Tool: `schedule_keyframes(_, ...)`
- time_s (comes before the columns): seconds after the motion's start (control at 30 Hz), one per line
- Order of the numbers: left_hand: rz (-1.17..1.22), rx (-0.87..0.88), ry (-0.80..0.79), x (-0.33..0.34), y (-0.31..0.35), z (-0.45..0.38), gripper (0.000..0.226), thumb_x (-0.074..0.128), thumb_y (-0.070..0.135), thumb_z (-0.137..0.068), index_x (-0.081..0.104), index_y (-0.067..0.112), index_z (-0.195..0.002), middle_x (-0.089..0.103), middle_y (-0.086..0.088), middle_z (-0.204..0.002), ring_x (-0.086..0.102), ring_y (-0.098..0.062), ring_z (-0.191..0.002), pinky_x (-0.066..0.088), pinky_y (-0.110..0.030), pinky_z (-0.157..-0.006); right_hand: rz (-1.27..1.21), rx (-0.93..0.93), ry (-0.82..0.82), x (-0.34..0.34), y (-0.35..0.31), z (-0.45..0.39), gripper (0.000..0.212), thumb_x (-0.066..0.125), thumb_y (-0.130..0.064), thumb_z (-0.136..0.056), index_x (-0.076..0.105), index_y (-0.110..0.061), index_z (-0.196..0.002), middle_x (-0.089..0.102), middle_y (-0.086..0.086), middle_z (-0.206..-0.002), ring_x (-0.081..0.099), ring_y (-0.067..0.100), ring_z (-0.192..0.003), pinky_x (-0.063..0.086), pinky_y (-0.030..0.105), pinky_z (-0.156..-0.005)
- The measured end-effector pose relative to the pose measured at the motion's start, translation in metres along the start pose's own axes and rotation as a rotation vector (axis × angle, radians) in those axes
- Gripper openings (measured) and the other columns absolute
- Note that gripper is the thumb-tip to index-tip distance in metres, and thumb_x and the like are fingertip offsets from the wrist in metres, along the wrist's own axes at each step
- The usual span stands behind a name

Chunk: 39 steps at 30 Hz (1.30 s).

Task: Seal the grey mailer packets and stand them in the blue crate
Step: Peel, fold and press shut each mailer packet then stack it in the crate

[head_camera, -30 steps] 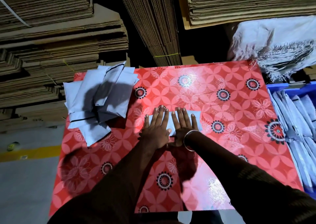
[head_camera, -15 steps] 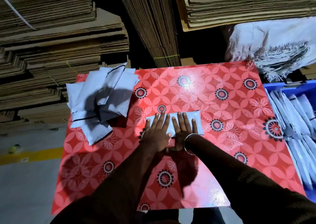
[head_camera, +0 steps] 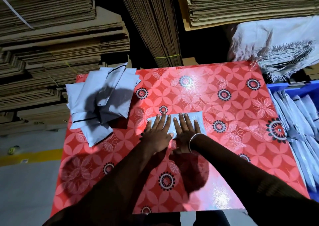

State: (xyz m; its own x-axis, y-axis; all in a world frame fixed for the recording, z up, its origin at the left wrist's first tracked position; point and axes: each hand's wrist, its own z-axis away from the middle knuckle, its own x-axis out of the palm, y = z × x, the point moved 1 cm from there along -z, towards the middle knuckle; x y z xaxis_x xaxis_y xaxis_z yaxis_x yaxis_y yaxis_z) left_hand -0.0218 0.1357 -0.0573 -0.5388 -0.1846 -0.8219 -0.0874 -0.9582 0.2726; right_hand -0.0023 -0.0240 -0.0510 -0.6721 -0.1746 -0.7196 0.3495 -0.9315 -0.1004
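I am pressing both my hands flat, side by side, on a grey mailer packet (head_camera: 196,120) lying near the middle of the frame on the red flowered table (head_camera: 224,165). My left hand (head_camera: 158,133) is covering the packet's left part with its fingers straight and spread; my right hand (head_camera: 185,132), with a bangle (head_camera: 193,141) at the wrist, is lying just beside it, fingers straight too, neither one curling round anything. The packet's right end is showing past my right fingers. At the left of the frame, on the table's far left corner, a pile of grey packets (head_camera: 101,103) is lying in a loose heap. At the right edge of the frame the blue crate (head_camera: 293,90) is sitting just beside the table, with packets standing in a row (head_camera: 296,122) inside it. Stacks of flattened cardboard (head_camera: 57,41) are filling the upper part of the frame.
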Motion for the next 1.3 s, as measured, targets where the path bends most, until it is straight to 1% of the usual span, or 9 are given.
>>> schedule_keyframes(0.07,0.084,-0.004,-0.038,-0.009,0.000,0.000,0.064,0.024,0.047,-0.109,-0.004,0.028,-0.164,-0.019,0.007,-0.170,-0.016,-0.016,-0.157,-0.008,-0.051,-0.127,-0.012,-0.041,0.030,-0.010,0.005,0.006,0.114,0.049,-0.076,-0.086,-0.023,-0.023,-0.156,-0.033,0.005,-0.161,-0.030,0.027,-0.149,-0.006,0.058,-0.122)
schedule_keyframes(0.13,0.145,-0.006,0.055,-0.012,-0.003,-0.001,0.056,0.027,0.042,-0.110,0.017,0.027,-0.164,0.000,0.006,-0.173,-0.001,-0.015,-0.159,0.001,-0.051,-0.127,-0.065,-0.081,0.254,-0.020,0.009,0.010,0.081,0.034,-0.067,-0.096,0.012,-0.022,-0.160,0.009,0.008,-0.168,0.008,0.027,-0.155,0.015,0.055,-0.119)
schedule_keyframes(0.2,0.125,-0.007,0.264,-0.012,-0.005,-0.005,0.051,0.030,0.038,-0.109,0.036,0.024,-0.158,0.023,0.003,-0.170,0.018,-0.018,-0.157,0.015,-0.048,-0.126,-0.111,-0.098,0.566,-0.030,0.012,0.008,0.064,0.026,-0.053,-0.097,0.045,-0.017,-0.145,0.049,0.010,-0.146,0.046,0.030,-0.134,0.035,0.047,-0.104)
schedule_keyframes(0.23,0.114,-0.022,0.337,-0.012,-0.005,-0.009,0.053,0.029,0.037,-0.106,0.040,0.022,-0.156,0.029,0.001,-0.168,0.024,-0.019,-0.155,0.019,-0.047,-0.125,-0.127,-0.109,0.674,-0.033,0.012,0.001,0.060,0.026,-0.048,-0.097,0.052,-0.014,-0.139,0.056,0.010,-0.138,0.052,0.032,-0.127,0.038,0.045,-0.100)
schedule_keyframes(0.3,0.110,-0.056,0.403,-0.010,-0.004,-0.019,0.058,0.027,0.036,-0.102,0.039,0.019,-0.157,0.031,-0.002,-0.167,0.026,-0.022,-0.155,0.024,-0.046,-0.124,-0.161,-0.115,0.773,-0.032,0.014,-0.018,0.054,0.032,-0.040,-0.100,0.050,-0.011,-0.143,0.053,0.011,-0.144,0.046,0.032,-0.135,0.036,0.046,-0.109)
schedule_keyframes(0.37,0.070,-0.088,0.422,-0.005,-0.002,-0.029,0.061,0.021,0.037,-0.102,0.036,0.018,-0.158,0.026,-0.005,-0.169,0.022,-0.023,-0.157,0.024,-0.046,-0.125,-0.177,-0.087,0.740,-0.026,0.012,-0.034,0.056,0.036,-0.038,-0.102,0.039,-0.012,-0.152,0.039,0.010,-0.158,0.030,0.028,-0.149,0.023,0.049,-0.121)
schedule_keyframes(0.5,-0.006,-0.166,0.437,0.012,0.002,-0.037,0.062,0.017,0.040,-0.105,0.021,0.020,-0.163,0.009,-0.003,-0.172,0.007,-0.021,-0.159,0.017,-0.048,-0.126,-0.109,-0.027,0.677,-0.007,0.010,-0.047,0.060,0.031,-0.040,-0.104,0.025,-0.015,-0.159,0.019,0.004,-0.167,0.011,0.022,-0.156,0.010,0.050,-0.125)
schedule_keyframes(0.83,-0.124,-0.188,0.505,0.016,0.008,-0.039,0.060,0.016,0.033,-0.110,-0.001,0.012,-0.164,-0.013,-0.007,-0.172,-0.012,-0.025,-0.159,0.012,-0.052,-0.125,-0.088,-0.006,0.697,-0.004,0.011,-0.058,0.062,0.031,-0.039,-0.102,0.023,-0.016,-0.160,0.020,0.001,-0.167,0.008,0.020,-0.156,0.011,0.050,-0.125)
schedule_keyframes(1.3,-0.121,-0.218,0.484,0.018,0.005,-0.046,0.061,0.020,0.035,-0.110,0.003,0.014,-0.164,-0.010,-0.004,-0.172,-0.010,-0.023,-0.159,0.013,-0.051,-0.125,-0.095,0.002,0.689,-0.004,0.012,-0.062,0.064,0.035,-0.040,-0.101,0.021,-0.017,-0.160,0.013,0.000,-0.169,0.002,0.021,-0.156,0.009,0.048,-0.125)
